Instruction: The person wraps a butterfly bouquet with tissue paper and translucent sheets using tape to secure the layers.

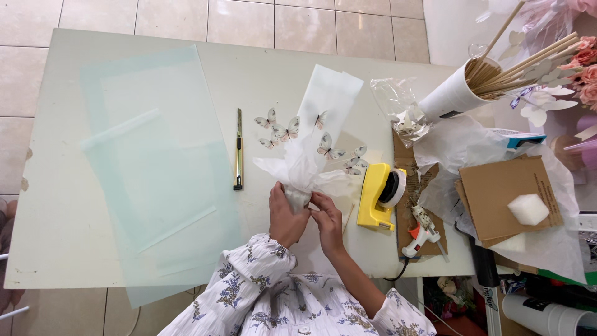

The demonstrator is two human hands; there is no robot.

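Floral sleeves lie nearest, and beyond them your left hand is clamped around the gathered stem of a white butterfly bouquet whose long axis runs far-right, while your right hand pinches the wrap beside it.

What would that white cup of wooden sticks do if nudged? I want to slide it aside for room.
The white cup already lies tilted on its side, so it would probably roll or swivel rather than slide. The long wooden sticks jut well past its rim, so they might spill out. It looks light, and probably shifts easily.
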